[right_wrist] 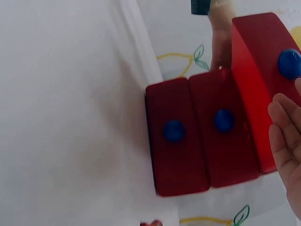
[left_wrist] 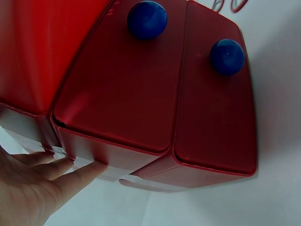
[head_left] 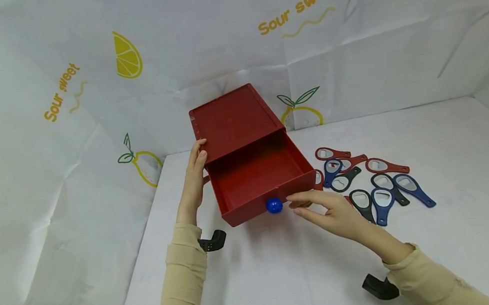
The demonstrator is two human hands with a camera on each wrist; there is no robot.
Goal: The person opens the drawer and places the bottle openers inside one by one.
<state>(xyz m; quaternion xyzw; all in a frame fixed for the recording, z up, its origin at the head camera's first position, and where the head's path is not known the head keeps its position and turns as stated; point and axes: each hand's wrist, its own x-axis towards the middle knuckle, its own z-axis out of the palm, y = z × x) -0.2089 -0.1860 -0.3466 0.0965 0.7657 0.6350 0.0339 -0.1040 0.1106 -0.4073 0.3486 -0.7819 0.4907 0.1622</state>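
A red drawer cabinet [head_left: 236, 118] stands against the back wall, its top drawer [head_left: 244, 214] pulled out and showing a bare red inside. My left hand [head_left: 190, 186] rests along the cabinet's left side; in the left wrist view its fingers [left_wrist: 80, 176] lie straight against the side wall. Beside the blue knob [head_left: 274, 205] of the pulled-out drawer is my right hand [head_left: 335, 212], fingers loosely bent with nothing between them. Below it, the middle drawer [right_wrist: 225, 150] and the bottom drawer [right_wrist: 181, 165] are closed, each with a blue knob.
Several bottle openers in red, blue and black lie to the right of the cabinet, among them a red one [head_left: 391, 166] and a blue one [head_left: 418, 193]. A lemon-printed sheet [head_left: 213, 35] hangs behind the white table [head_left: 282, 284].
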